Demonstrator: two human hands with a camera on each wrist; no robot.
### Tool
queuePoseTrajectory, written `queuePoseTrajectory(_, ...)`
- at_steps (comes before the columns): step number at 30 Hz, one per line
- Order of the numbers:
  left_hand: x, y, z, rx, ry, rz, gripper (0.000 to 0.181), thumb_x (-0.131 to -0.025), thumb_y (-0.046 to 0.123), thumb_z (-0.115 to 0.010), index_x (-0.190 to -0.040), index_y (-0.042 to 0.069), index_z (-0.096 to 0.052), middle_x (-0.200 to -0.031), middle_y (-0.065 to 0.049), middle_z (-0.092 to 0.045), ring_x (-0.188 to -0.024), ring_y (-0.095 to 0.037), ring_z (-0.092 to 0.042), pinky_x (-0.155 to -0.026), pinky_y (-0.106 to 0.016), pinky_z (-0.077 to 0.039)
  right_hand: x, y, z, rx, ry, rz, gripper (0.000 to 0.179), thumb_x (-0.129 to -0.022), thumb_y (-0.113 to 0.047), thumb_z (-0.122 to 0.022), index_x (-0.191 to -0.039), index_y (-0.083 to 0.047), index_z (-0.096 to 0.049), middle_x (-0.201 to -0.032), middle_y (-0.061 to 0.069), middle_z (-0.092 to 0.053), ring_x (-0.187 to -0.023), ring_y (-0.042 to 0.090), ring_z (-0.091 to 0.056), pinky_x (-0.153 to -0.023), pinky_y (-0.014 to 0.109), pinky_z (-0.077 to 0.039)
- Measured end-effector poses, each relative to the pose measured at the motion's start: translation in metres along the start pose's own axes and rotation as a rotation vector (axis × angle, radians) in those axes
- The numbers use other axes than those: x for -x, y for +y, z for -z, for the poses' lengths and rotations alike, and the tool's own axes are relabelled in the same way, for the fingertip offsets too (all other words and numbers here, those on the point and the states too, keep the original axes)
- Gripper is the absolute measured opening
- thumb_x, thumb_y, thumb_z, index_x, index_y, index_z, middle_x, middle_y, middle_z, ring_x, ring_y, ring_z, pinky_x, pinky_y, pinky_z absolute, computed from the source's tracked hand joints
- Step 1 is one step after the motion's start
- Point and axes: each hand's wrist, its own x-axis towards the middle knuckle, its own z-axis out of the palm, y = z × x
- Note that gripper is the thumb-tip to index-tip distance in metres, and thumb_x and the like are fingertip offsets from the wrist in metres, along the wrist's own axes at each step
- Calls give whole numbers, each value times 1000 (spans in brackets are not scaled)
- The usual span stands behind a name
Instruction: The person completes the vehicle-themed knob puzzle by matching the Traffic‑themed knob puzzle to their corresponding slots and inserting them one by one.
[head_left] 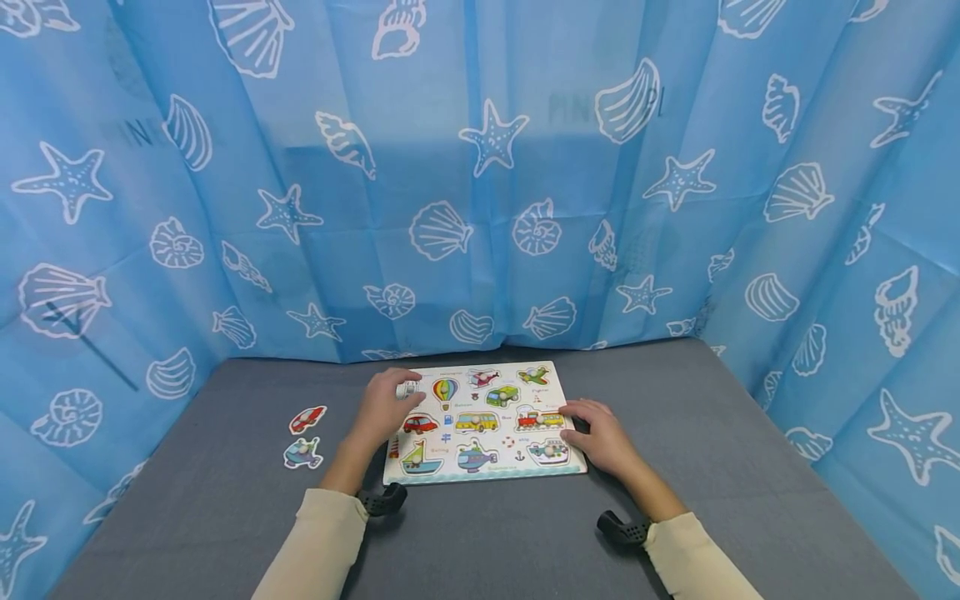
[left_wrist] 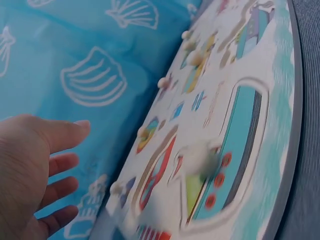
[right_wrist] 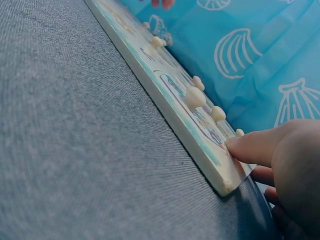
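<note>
A white wooden knob puzzle board (head_left: 487,468) lies on the table, printed with vehicles such as a balloon, a bus, a train and boats. My left hand (head_left: 386,410) hovers over its upper left corner. In the left wrist view the left fingers (left_wrist: 64,186) are spaced apart, with nothing between them and the thumb. At the board's right edge, my right hand (head_left: 603,437) grips the board. The right thumb (right_wrist: 250,146) presses on its top face, while the other fingers go down past the edge and are partly hidden.
Two loose puzzle pieces lie left of the board: a red vehicle piece (head_left: 307,419) and a bluish vehicle piece (head_left: 303,452) below it. A grey cloth (head_left: 480,533) covers the table. A blue shell-print curtain (head_left: 480,275) hangs close behind and at both sides.
</note>
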Motion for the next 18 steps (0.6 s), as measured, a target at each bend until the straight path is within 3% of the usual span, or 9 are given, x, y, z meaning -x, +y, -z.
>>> queuePoseTrajectory(8, 9, -21, 16, -22, 103, 40, 31, -87, 17, -73, -115, 4, -68, -119, -14, -63, -115, -35, -52, -97, -54, -39, 1, 0, 0, 14, -4, -3, 35, -88, -9, -71, -122, -2, -66, -135, 21, -55, -133, 43, -36, -106, 61, -26)
queuePoseTrajectory(12, 14, -34, 22, -68, 95, 73, 30, -89, 19, -72, -115, 6, -68, -119, -14, -63, -116, -36, -51, -97, -56, -38, 0, 1, -1, 15, -2, 0, 35, -88, -9, -71, -122, -2, -66, -134, 20, -55, -133, 43, -36, -107, 61, -26)
queuePoseTrajectory(18, 19, -53, 31, -169, 79, 67, 30, -88, 21, -73, -113, 6, -70, -118, -15, -63, -117, -39, -50, -97, -60, -34, 0, 2, -1, 14, 2, 7, 36, -88, -9, -71, -122, -2, -66, -134, 20, -56, -132, 42, -37, -106, 60, -27)
